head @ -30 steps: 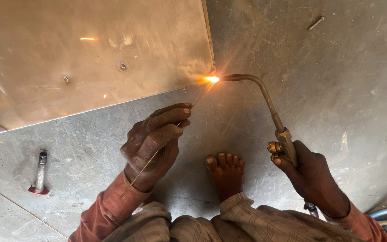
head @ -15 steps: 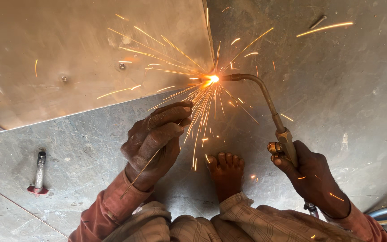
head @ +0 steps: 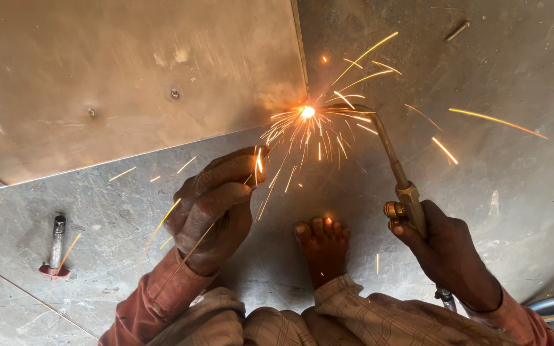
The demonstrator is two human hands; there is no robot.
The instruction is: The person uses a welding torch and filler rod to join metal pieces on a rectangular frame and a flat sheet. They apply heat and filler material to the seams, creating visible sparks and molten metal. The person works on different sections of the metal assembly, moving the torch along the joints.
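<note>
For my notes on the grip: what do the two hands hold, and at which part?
The right hand holds the gas torch by its handle, near the brass valve. The left hand grips a thin filler rod along its middle, pointing toward the flame.

there were two hands, one torch (head: 392, 168), one thin rod (head: 190, 250), one metal sheet (head: 129, 77), one bare foot (head: 322, 247).
</note>
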